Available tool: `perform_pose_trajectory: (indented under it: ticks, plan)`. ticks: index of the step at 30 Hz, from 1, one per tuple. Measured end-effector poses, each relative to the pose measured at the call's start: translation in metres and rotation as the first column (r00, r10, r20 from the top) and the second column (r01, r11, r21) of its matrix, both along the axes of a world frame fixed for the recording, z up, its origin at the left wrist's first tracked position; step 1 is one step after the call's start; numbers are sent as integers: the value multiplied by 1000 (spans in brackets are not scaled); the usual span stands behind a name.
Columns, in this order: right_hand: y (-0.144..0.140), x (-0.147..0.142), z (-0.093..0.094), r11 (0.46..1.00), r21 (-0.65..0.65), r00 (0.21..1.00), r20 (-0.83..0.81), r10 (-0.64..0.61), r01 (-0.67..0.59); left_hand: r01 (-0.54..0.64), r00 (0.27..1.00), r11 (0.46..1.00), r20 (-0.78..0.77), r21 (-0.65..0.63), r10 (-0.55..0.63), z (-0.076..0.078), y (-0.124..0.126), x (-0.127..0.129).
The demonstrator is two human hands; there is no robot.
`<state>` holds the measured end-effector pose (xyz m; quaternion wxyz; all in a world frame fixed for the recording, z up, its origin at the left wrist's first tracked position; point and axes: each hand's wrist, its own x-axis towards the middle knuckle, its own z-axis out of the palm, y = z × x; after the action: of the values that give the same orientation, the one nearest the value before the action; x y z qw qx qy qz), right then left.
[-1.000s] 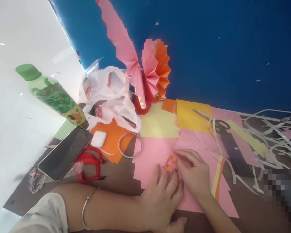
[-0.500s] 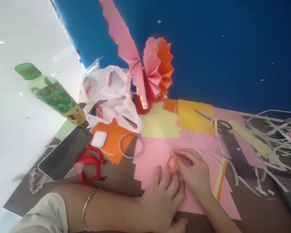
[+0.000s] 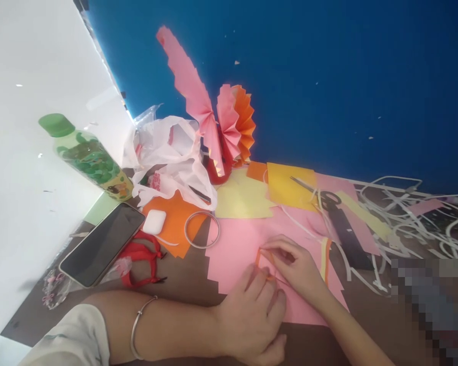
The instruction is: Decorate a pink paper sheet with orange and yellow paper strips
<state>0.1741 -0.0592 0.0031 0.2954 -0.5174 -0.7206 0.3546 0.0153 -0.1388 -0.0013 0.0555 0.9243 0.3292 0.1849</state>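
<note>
Between my hands is a narrow orange paper strip (image 3: 258, 256), bent into a small curve over a pink paper sheet (image 3: 229, 244). My right hand (image 3: 295, 269) pinches its upper end between thumb and forefinger. Curled fingers of my left hand (image 3: 252, 315) close on the strip's lower part, which they mostly hide. Both hands are low over the pink sheet. A yellow and orange strip (image 3: 325, 262) lies on the sheet beside my right wrist.
Scissors (image 3: 330, 200) lie on yellow paper (image 3: 290, 185), near many white paper strips (image 3: 423, 213). At left are a phone (image 3: 101, 244), a green-capped bottle (image 3: 93, 160), a metal ring (image 3: 202, 230) and a plastic bag (image 3: 171, 142). Folded paper fans (image 3: 229, 122) stand behind.
The orange strip was a rounded loop and now shows as a narrower, straighter piece. My left fingers have curled in from a flatter spread. The camera view has shifted a little.
</note>
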Motion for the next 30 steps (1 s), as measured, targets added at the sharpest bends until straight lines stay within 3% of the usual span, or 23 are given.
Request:
perform_pose_trajectory:
  ticks: [8,11,16,20,30]
  plan:
    - [-2,7,13,967,-218,991,-8,133,-131,-25,1000,998,0,55,25,-1,-3,-1]
    - [-2,7,14,959,-241,988,-7,154,-151,-42,999,997,-7,63,43,-1,-3,0]
    - [-1,4,8,997,-60,996,77,50,-45,-59,997,998,-57,21,60,0,-3,1]
    - [-3,0,0,995,87,993,103,-62,53,-50,994,998,-97,25,52,2,-3,1]
    - [-5,-2,-5,983,152,989,96,-115,100,-50,988,999,-150,-9,48,7,-1,1]
